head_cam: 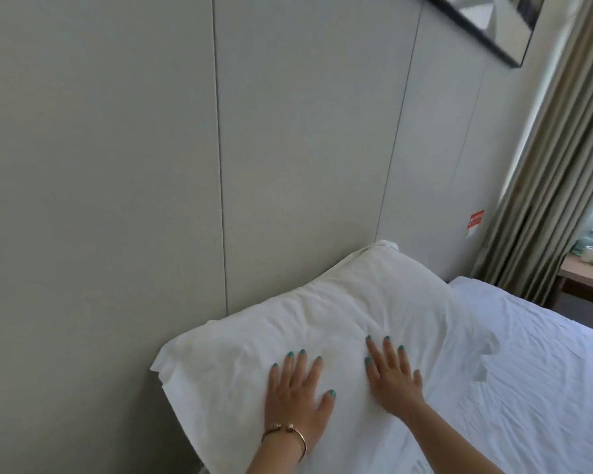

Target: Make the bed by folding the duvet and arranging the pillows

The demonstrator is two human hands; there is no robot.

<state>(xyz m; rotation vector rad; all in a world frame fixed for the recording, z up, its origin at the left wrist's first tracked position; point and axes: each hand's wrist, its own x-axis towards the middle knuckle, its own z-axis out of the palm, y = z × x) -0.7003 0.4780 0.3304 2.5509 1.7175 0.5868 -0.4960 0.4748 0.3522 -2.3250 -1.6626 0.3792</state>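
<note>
Presently catalogued, largest first:
Wall (pixel 117 165): grey panels, backing the bed head.
Bed (pixel 534 371): white sheet, creased (duvet not in view).
Pillow (pixel 305 319): lies flat at the bed head, long edge against the wall.
Left hand (pixel 297 391): flat, fingers spread, pressing the pillow; grasps nothing.
Right hand (pixel 392 374): likewise flat on the pillow.
Method, as judged: sweep both palms outward to the corners, evenly, keeping the pillow square to the wall.

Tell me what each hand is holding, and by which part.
Nothing is held. The left hand and the right hand both lie flat, fingers straight, pressing on top of the white pillow.
</note>
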